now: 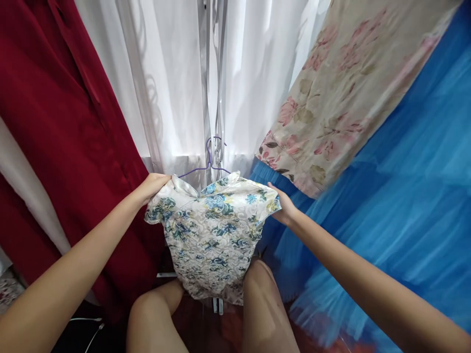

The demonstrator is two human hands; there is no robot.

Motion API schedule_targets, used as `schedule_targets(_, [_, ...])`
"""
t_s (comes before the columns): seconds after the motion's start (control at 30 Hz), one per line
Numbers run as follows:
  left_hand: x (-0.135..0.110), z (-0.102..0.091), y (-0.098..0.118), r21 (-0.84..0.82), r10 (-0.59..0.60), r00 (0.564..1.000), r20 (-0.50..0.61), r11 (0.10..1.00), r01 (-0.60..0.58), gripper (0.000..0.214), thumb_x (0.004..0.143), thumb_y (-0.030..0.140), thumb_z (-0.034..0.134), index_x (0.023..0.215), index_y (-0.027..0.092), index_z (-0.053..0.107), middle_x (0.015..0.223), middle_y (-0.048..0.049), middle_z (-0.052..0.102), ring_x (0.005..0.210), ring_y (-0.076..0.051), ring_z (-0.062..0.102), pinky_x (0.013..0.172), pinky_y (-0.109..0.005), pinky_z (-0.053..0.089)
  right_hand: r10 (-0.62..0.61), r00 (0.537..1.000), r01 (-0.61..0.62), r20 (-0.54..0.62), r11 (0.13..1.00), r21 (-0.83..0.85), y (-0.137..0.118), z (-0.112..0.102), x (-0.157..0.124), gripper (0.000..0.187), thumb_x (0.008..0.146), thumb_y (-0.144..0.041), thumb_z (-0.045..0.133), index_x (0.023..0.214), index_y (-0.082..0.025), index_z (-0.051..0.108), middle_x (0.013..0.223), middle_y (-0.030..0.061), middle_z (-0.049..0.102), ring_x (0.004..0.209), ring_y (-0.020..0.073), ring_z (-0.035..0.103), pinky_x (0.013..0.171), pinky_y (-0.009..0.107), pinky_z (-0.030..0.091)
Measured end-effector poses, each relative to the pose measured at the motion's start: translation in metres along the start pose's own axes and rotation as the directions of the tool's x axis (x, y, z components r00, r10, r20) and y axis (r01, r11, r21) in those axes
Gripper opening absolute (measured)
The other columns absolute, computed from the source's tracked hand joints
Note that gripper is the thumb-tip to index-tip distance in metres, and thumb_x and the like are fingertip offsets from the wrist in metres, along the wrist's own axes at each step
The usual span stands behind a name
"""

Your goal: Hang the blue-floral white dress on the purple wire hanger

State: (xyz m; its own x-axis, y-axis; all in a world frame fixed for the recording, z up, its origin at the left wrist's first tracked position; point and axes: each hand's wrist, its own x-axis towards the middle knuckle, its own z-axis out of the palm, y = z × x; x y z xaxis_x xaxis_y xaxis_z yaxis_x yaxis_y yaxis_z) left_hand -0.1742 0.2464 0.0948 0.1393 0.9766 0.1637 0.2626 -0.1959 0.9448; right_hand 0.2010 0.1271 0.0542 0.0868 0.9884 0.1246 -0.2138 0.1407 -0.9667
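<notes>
A small white dress (211,235) with blue and green flowers hangs on a thin purple wire hanger (208,164) in front of me. My left hand (154,185) grips the dress at its left shoulder, fingers closed on the cloth. At the right sleeve, my right hand (282,203) holds the edge, its fingers tucked behind the fabric. The hanger hook rests against a clear upright pole (219,98). The dress hem falls between my knees (206,314).
A dark red garment (62,122) hangs at the left. White curtains (176,83) fill the back. A beige dress with pink flowers (342,88) and a blue tulle skirt (405,196) hang at the right. A white cable (93,328) lies on the floor.
</notes>
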Motion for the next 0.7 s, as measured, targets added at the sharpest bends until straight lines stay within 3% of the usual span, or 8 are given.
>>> schedule_targets(0.1, [-0.016, -0.001, 0.015, 0.008, 0.169, 0.983, 0.076, 0.985, -0.17, 0.04, 0.074, 0.05, 0.067, 0.088, 0.013, 0.073, 0.073, -0.005, 0.069, 0.061, -0.017, 0.059, 0.054, -0.024, 0.043, -0.047, 0.99, 0.056, -0.13, 0.996, 0.072, 0.005, -0.009, -0.024, 0.039, 0.082, -0.056, 0.06, 0.084, -0.018, 0.069, 0.071, 0.0054, 0.074, 0.07, 0.0263, 0.071, 0.061, 0.036, 0.057])
schedule_targets(0.2, [-0.028, 0.002, 0.035, 0.18, 0.361, 0.914, 0.185, 0.902, -0.393, 0.044, 0.083, 0.052, 0.06, 0.109, 0.019, 0.071, 0.076, -0.0015, 0.068, 0.062, -0.015, 0.056, 0.056, -0.022, 0.039, -0.168, 0.93, 0.202, -0.328, 0.977, 0.071, 0.002, -0.003, -0.036, 0.028, 0.073, -0.048, 0.072, 0.08, -0.021, 0.069, 0.069, 0.0017, 0.072, 0.068, 0.0231, 0.069, 0.057, 0.03, 0.054])
schedule_targets(0.33, [-0.033, 0.006, 0.058, 0.452, 0.465, 0.848, 0.253, 0.719, -0.529, 0.036, 0.089, 0.049, 0.053, 0.093, 0.019, 0.073, 0.075, -0.0013, 0.067, 0.069, -0.017, 0.058, 0.062, -0.024, 0.038, -0.206, 0.844, 0.275, -0.495, 0.959, 0.068, -0.022, 0.017, -0.017, 0.017, 0.074, -0.037, 0.066, 0.077, -0.021, 0.069, 0.063, -0.0006, 0.07, 0.063, 0.0185, 0.066, 0.057, 0.027, 0.052])
schedule_targets(0.4, [-0.033, 0.007, 0.063, 0.559, 0.492, 0.833, 0.254, 0.628, -0.541, 0.037, 0.092, 0.048, 0.048, 0.087, 0.019, 0.071, 0.079, -0.0025, 0.069, 0.076, -0.02, 0.061, 0.066, -0.026, 0.039, -0.21, 0.828, 0.286, -0.52, 0.956, 0.069, -0.04, 0.026, -0.002, 0.014, 0.075, -0.034, 0.063, 0.078, -0.021, 0.068, 0.062, -0.0019, 0.068, 0.063, 0.017, 0.065, 0.058, 0.026, 0.051])
schedule_targets(0.5, [-0.033, 0.006, 0.058, 0.739, 0.487, 0.863, 0.137, 0.529, -0.416, 0.039, 0.093, 0.05, 0.045, 0.084, 0.021, 0.069, 0.079, -0.0059, 0.069, 0.078, -0.025, 0.063, 0.065, -0.028, 0.039, -0.225, 0.846, 0.285, -0.483, 0.957, 0.053, -0.06, 0.041, 0.001, 0.015, 0.072, -0.032, 0.064, 0.08, -0.02, 0.068, 0.065, -0.002, 0.069, 0.066, 0.0168, 0.064, 0.059, 0.025, 0.05])
schedule_targets(0.57, [-0.032, 0.006, 0.048, 0.799, 0.482, 0.875, 0.047, 0.507, -0.323, 0.04, 0.094, 0.051, 0.043, 0.083, 0.021, 0.067, 0.083, -0.0096, 0.069, 0.081, -0.028, 0.064, 0.067, -0.03, 0.04, -0.246, 0.877, 0.282, -0.413, 0.959, 0.025, -0.064, 0.053, -0.019, 0.02, 0.07, -0.034, 0.069, 0.084, -0.019, 0.07, 0.071, -0.0007, 0.07, 0.069, 0.0176, 0.065, 0.06, 0.025, 0.05])
schedule_targets(0.7, [-0.028, 0.012, 0.027, 0.817, 0.469, 0.879, -0.082, 0.537, -0.21, 0.046, 0.099, 0.045, 0.029, 0.089, 0.017, 0.065, 0.094, -0.0177, 0.069, 0.088, -0.033, 0.066, 0.072, -0.036, 0.043, -0.286, 0.956, 0.279, -0.061, 0.955, -0.095, -0.053, 0.068, -0.08, 0.043, 0.08, -0.044, 0.067, 0.119, -0.029, 0.064, 0.107, -0.0005, 0.072, 0.094, 0.0206, 0.066, 0.074, 0.028, 0.052])
